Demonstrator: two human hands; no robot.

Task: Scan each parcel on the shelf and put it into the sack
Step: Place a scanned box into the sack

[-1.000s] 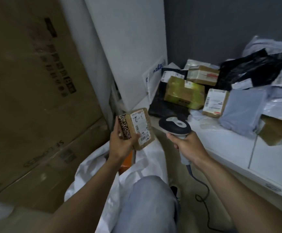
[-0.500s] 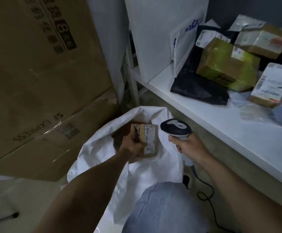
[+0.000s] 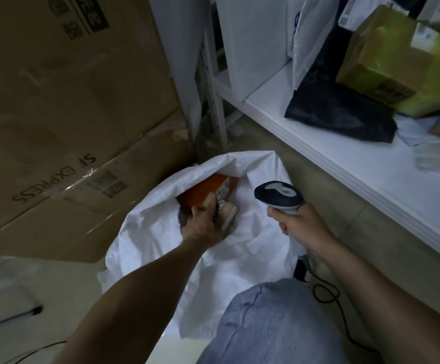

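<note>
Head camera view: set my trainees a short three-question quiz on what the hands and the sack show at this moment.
1. True or false: the left hand holds the small parcel in the open mouth of the sack.
2. Pick one: the right hand grips A) the scanner, B) a pen, C) nothing.
3. Fill in: the box lying in the sack beside the small parcel is ___ in colour.
Key: 1 true; 2 A; 3 orange.

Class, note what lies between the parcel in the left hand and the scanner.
Only fabric of the sack separates parcel and scanner, in the head view.
</note>
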